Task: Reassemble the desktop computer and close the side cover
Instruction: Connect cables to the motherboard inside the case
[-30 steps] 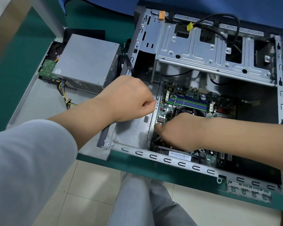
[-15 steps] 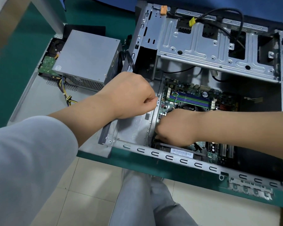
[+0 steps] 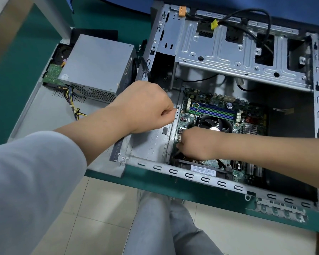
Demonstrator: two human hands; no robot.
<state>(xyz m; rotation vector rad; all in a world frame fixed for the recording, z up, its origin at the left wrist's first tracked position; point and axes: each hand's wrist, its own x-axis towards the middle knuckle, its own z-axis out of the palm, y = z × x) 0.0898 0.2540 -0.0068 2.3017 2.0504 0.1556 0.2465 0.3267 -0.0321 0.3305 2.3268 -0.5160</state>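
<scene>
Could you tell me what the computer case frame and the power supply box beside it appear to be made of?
The case frame looks like bare stamped sheet steel: dull silver-grey, with punched slots and pressed ribs. The power supply box also seems to be sheet metal, with a matte grey finish, folded edges and a perforated vent grid on its side. Neither alloy can be confirmed by sight.

The scene is evenly and fairly brightly lit from overhead, with soft, diffuse shadows. Pale floor tiles [image 3: 107, 208] carry a broad soft sheen, and the metal drive cage [image 3: 228, 52] shows mild glare on its stamped ridges. The case interior [image 3: 287, 122] to the right of the motherboard falls into deep shadow. Wide-angle distortion bows the green table edge [image 3: 191, 190]. The grey sleeve [image 3: 26, 190] close to the lens looks soft and slightly washed out, and the far right corner is smeared.
</scene>
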